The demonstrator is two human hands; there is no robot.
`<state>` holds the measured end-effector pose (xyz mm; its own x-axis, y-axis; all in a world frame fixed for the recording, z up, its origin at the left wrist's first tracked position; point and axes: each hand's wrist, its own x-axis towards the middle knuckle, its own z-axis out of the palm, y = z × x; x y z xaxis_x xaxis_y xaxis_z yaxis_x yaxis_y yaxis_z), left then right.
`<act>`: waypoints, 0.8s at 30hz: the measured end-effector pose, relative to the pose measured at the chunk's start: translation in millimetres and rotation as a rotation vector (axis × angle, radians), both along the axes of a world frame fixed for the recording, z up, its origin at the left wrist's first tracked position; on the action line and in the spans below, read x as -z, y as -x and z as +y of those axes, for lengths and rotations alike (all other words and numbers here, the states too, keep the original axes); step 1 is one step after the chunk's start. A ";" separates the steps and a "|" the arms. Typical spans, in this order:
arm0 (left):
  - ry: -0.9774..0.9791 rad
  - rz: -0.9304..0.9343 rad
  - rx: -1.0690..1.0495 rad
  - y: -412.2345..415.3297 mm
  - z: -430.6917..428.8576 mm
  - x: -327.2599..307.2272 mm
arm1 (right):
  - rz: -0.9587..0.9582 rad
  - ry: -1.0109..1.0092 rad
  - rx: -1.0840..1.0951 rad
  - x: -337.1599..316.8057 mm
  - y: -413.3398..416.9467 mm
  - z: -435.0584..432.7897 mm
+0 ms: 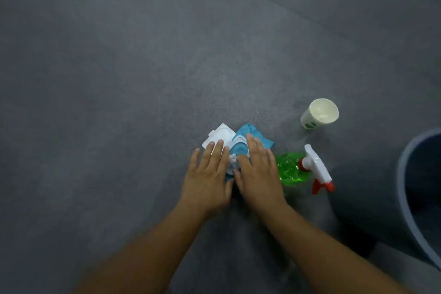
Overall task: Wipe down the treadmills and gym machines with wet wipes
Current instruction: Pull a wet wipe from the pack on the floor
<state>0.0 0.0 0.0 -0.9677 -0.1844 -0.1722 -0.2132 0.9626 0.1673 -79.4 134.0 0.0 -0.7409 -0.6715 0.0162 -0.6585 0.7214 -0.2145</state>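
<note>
One view only, the head camera, looking down on a grey floor point(119, 74). The blue wet-wipe pack point(249, 129) lies on that floor at near centre, mostly covered by both hands. Its white flip lid point(220, 134) stands open, swung to the far left of the pack. The left hand point(210, 174) is flat with its fingers straight and slightly spread, the fingertips resting on the edge of the lid; it grips nothing. The right hand point(259, 172) is likewise flat with its fingers straight and together, laid across the top of the pack, and nothing is seen held in it. A small white tuft point(232, 160) shows between the two hands at the pack's opening. It may be a wipe standing proud, but the blur does not allow that to be confirmed. Just right of the pack, a green spray bottle point(290, 170) lies on its side with its white and red trigger head point(318, 169) pointing right. Farther off to the right stands a paper cup point(319, 113), upright and apparently empty. The rim of a grey bin point(403, 188) cuts in at the right edge. No treadmill or gym machine appears anywhere in the frame. Assessment: the work is at the supply stage. The pack is open, but no wipe has been drawn clear or taken in hand. On this evidence, pulling a wipe and all wiping of the equipment remain to be done.
</note>
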 end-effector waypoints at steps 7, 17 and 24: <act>0.047 -0.103 0.019 12.4 3.8 6.7 | -0.039 0.073 -0.010 -2.7 6.9 -0.1; 0.037 -0.219 0.012 26.2 11.4 -1.0 | -0.006 0.326 -0.117 -53.4 -2.1 6.3; -0.097 -0.142 -0.090 28.1 5.8 -46.5 | -0.027 0.354 -0.096 -89.1 10.4 11.0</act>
<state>-28.1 5.8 46.5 -0.9129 -0.2449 -0.3266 -0.3256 0.9194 0.2206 -89.9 145.0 89.1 -0.6779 -0.6943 0.2418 -0.7105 0.5341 -0.4582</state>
